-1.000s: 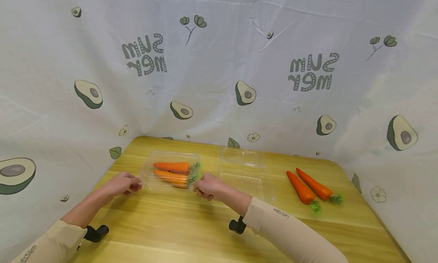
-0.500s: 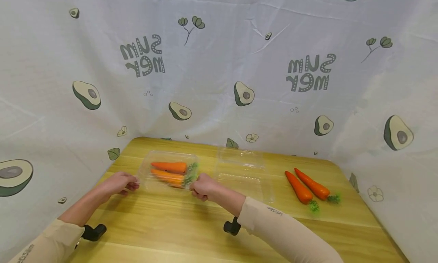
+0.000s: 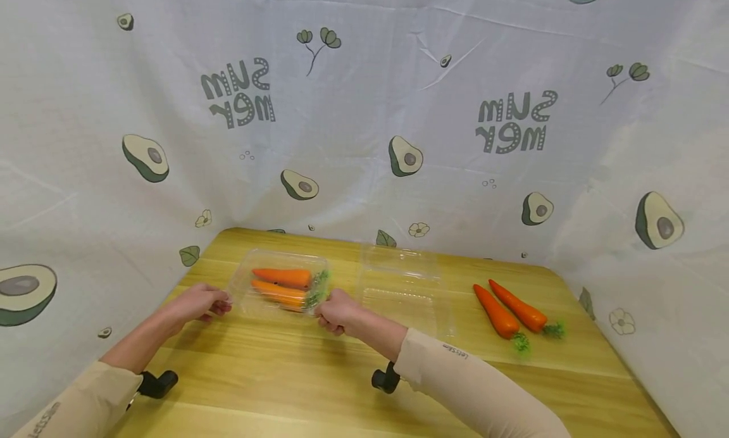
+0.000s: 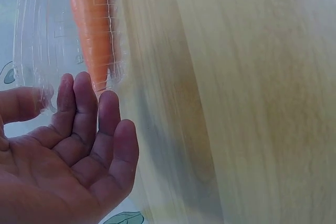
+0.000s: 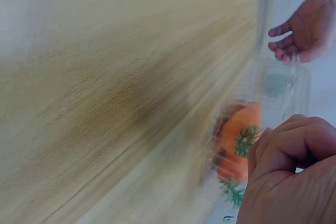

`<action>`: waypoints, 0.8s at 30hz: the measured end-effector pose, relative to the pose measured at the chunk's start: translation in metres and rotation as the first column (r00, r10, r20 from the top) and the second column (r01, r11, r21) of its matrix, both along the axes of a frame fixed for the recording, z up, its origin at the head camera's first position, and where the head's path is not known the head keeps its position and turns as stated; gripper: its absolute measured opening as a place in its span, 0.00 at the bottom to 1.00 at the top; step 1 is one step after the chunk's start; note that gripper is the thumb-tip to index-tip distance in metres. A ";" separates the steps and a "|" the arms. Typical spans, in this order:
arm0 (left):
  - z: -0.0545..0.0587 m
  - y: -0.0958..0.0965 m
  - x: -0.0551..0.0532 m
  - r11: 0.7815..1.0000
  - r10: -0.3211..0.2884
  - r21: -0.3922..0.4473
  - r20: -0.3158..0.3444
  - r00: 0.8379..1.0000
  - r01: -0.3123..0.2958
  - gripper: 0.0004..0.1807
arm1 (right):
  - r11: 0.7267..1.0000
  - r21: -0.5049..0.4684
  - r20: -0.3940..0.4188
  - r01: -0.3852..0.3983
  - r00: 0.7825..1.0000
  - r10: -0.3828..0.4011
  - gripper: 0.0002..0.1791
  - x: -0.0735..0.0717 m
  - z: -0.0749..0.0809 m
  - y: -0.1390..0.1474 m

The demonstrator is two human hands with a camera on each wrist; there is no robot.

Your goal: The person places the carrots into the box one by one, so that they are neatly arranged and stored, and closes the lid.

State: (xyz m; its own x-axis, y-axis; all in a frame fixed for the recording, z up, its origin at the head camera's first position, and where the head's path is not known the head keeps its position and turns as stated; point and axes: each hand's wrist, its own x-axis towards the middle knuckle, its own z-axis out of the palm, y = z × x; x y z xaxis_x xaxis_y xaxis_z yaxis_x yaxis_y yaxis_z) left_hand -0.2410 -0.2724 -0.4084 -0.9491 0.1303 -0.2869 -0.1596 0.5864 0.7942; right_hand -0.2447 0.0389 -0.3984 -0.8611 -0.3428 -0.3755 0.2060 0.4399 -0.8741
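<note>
A clear plastic container (image 3: 285, 259) with two orange carrots (image 3: 281, 276) inside sits at the left rear of the table, their green tops to the right. My left hand (image 3: 202, 302) pinches its left front corner between thumb and index finger. The other fingers are half bent and apart, as the left wrist view shows of this hand (image 4: 79, 156). At the right front corner my right hand (image 3: 340, 311) has its fingers curled and pinches the edge. The right wrist view shows the hand (image 5: 294, 166) covering its own grip point.
A second clear container (image 3: 401, 308) lies with its lid raised, right of the first. Two more carrots (image 3: 501, 314) lie on the right side of the wooden table (image 3: 285, 387). A white patterned cloth (image 3: 353, 109) hangs behind and at both sides.
The head view has shifted a little. Both hands stay at the container's front corners, and the container and carrots look unmoved on the table.
</note>
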 end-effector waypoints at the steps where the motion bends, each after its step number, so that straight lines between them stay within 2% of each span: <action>1: -0.001 0.000 0.000 1.000 0.008 -0.005 -0.002 1.000 -0.008 0.21 | 1.000 -0.006 0.004 -0.003 1.000 0.003 0.27 0.000 0.000 0.001; 6: -0.003 0.000 0.001 0.999 0.039 -0.026 -0.033 0.999 -0.040 0.21 | 1.000 -0.001 0.006 -0.012 1.000 0.012 0.16 0.001 0.003 0.006; 8: -0.004 -0.001 0.002 0.998 0.044 -0.038 -0.059 0.997 -0.046 0.22 | 1.000 0.017 -0.005 -0.011 1.000 0.011 0.15 0.002 0.006 0.010; 12: -0.003 -0.002 0.005 0.992 0.051 -0.110 -0.154 0.987 -0.068 0.23 | 0.999 0.048 -0.035 -0.023 0.999 0.024 0.15 0.004 0.014 0.019; 14: -0.001 -0.001 0.009 0.983 0.056 -0.159 -0.226 0.972 -0.094 0.23 | 0.998 0.050 -0.044 -0.039 0.998 0.041 0.17 0.006 0.018 0.025; 17: 0.003 0.006 0.015 0.964 0.061 -0.221 -0.360 0.931 -0.148 0.24 | 0.997 0.061 -0.071 -0.052 0.996 0.056 0.19 0.008 0.024 0.035; 21: 0.009 0.026 0.018 0.940 0.055 -0.253 -0.544 0.837 -0.226 0.22 | 0.993 0.099 -0.106 -0.057 0.992 0.068 0.22 0.006 0.031 0.052; 24: 0.014 0.042 0.019 0.942 0.034 -0.241 -0.622 0.782 -0.233 0.21 | 0.991 0.124 -0.120 -0.040 0.991 0.055 0.25 0.003 0.035 0.066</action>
State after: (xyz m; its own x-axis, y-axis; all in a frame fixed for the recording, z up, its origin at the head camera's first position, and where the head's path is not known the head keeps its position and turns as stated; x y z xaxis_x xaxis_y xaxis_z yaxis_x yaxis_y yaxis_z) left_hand -0.2225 -0.2302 -0.3948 -0.9385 -0.0051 0.3453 0.1977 0.8118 0.5494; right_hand -0.2412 0.1054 -0.3638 -0.8871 -0.3429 -0.3090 0.0764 0.5512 -0.8309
